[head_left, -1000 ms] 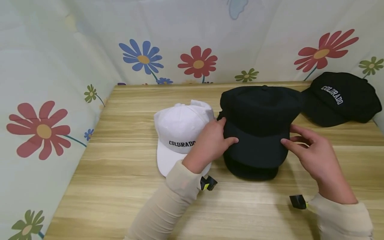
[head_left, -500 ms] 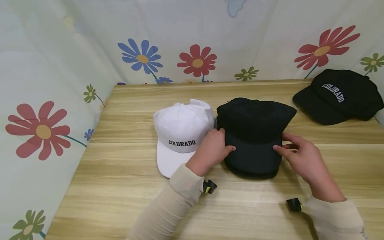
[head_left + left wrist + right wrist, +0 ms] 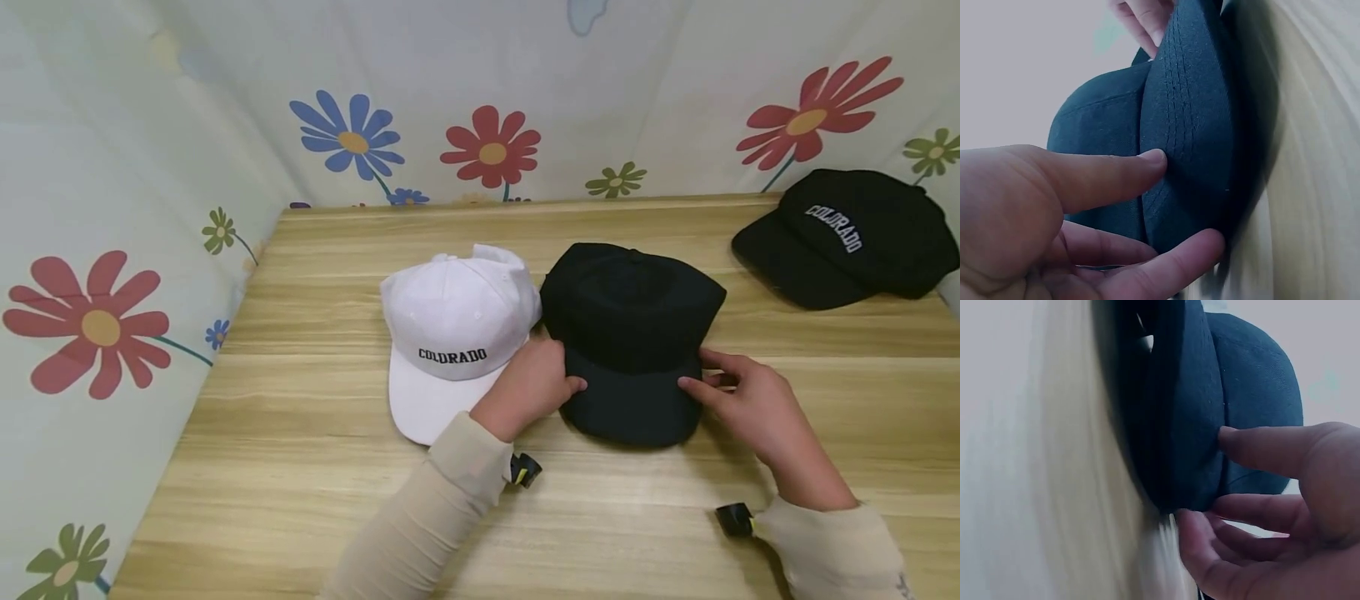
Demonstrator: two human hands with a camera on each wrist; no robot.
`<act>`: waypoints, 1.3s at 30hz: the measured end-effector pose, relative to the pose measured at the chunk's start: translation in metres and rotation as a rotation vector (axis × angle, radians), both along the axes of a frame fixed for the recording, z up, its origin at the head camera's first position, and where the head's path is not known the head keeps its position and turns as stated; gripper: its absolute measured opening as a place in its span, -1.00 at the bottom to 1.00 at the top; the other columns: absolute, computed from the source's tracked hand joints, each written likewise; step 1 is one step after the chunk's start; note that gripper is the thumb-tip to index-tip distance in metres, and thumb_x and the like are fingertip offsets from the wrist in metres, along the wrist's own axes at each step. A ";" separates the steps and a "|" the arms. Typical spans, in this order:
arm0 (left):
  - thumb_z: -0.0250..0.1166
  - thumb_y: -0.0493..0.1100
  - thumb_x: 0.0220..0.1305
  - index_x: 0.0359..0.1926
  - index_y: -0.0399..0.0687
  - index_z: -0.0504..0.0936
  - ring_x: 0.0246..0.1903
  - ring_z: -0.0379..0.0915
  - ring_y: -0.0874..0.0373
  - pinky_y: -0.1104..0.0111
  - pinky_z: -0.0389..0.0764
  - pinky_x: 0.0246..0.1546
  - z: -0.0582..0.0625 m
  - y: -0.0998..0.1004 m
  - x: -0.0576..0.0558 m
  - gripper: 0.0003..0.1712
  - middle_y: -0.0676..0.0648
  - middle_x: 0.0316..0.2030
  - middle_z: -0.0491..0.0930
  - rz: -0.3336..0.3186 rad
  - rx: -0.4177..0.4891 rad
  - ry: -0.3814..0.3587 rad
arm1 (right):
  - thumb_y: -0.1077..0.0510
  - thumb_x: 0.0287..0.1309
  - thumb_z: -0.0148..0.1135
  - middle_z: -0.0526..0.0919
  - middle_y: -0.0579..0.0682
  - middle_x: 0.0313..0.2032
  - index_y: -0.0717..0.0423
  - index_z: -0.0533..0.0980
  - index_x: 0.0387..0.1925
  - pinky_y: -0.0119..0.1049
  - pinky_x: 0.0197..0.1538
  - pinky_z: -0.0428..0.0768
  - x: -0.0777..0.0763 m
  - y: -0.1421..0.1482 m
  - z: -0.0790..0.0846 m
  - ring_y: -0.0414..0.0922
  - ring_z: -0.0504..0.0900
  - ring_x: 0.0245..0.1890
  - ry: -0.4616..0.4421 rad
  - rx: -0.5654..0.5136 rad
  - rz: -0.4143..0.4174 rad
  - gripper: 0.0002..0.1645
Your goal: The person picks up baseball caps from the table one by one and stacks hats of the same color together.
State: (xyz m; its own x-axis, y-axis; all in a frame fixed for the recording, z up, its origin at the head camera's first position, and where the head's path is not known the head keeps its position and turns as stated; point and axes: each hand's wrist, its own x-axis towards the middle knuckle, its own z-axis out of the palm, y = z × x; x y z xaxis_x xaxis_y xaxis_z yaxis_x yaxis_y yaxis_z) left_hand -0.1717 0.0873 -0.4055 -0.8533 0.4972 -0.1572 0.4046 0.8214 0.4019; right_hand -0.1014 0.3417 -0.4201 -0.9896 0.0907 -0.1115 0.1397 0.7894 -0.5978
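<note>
A person in pale beige sleeves (image 3: 431, 500) holds a black cap (image 3: 630, 321) by its brim with both hands at a wood-grained bench (image 3: 300, 467). The left hand (image 3: 531, 383) pinches the brim's left edge, its thumb laid on top and the other fingers at the rim. The right hand (image 3: 753, 408) grips the opposite edge in the same way, thumb above, fingers tucked at the side. The cap's brim points toward the person and its crown faces the backdrop; whether the brim touches the wood or sits just above it cannot be told.

Just to the left, a white cap (image 3: 450, 312) lettered "COLORADO" in black rests with its brim forward, its side meeting the black cap in the head view. The left wrist and hand hide part of its brim. A second black cap (image 3: 862, 237), with "COLORADO" in white, lies apart at the far right corner, its brim angled toward the lower left. A small black device (image 3: 527, 470) shows at the left cuff, another (image 3: 734, 520) at the right. Behind the bench hangs a pale sheet (image 3: 525, 67) printed with red, blue and green flowers.
</note>
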 end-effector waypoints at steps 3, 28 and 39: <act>0.36 0.06 0.20 -0.45 -0.13 0.66 -0.41 0.49 0.14 0.38 0.51 -0.31 0.000 0.001 0.001 -0.67 -0.03 -0.47 0.63 0.002 -0.007 -0.004 | -0.19 0.25 0.20 0.67 0.30 -0.10 0.38 0.37 0.25 -0.12 -0.13 0.51 0.001 0.001 -0.001 0.23 0.60 -0.02 -0.022 0.018 0.016 -0.19; 0.30 -0.01 0.27 -0.41 -0.14 0.70 -0.23 0.55 0.06 0.33 0.55 -0.18 0.001 0.002 0.015 -0.71 -0.03 -0.50 0.64 0.000 -0.058 0.036 | -0.18 0.26 0.19 0.68 0.24 -0.14 0.37 0.38 0.26 -0.02 -0.09 0.50 0.000 -0.001 -0.003 0.19 0.60 -0.04 -0.042 0.034 0.050 -0.20; 0.25 0.03 0.30 -0.45 -0.10 0.68 -0.31 0.57 0.06 0.31 0.56 -0.28 0.014 0.002 0.017 -0.68 -0.01 -0.54 0.62 -0.046 -0.093 0.108 | -0.19 0.26 0.18 0.68 0.29 -0.07 0.31 0.45 0.21 -0.09 -0.16 0.54 -0.001 0.009 0.003 0.19 0.65 -0.09 -0.039 0.078 0.092 -0.27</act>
